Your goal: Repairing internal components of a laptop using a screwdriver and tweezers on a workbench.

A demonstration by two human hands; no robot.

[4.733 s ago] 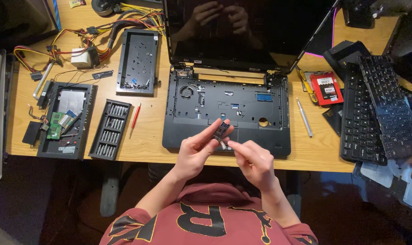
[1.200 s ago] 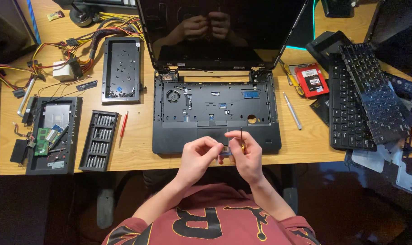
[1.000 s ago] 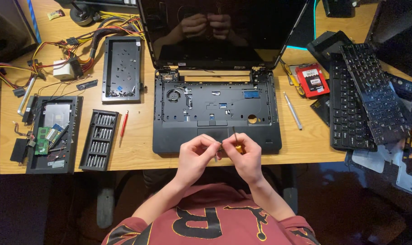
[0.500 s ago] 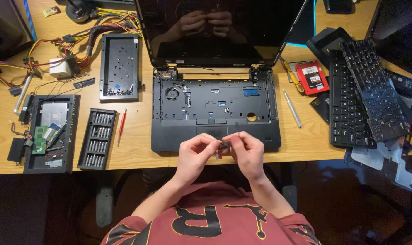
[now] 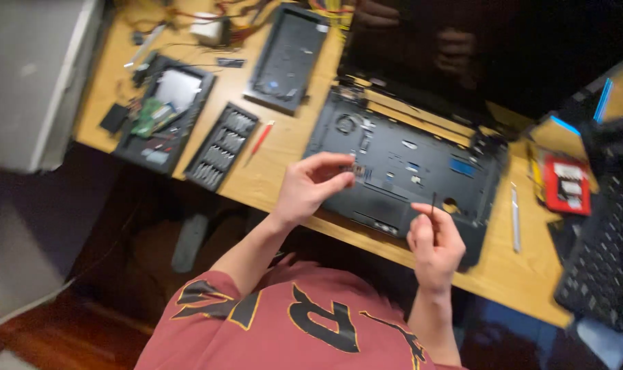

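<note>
My left hand pinches a small dark part between thumb and fingertips, over the open laptop base on the wooden surface. My right hand (well apart, nearer me) pinches a thin screwdriver upright at the base's front edge.

Left hand pinches small part, probably a chip, over open laptop base; right hand grips thin tool; frame blurred.
</note>
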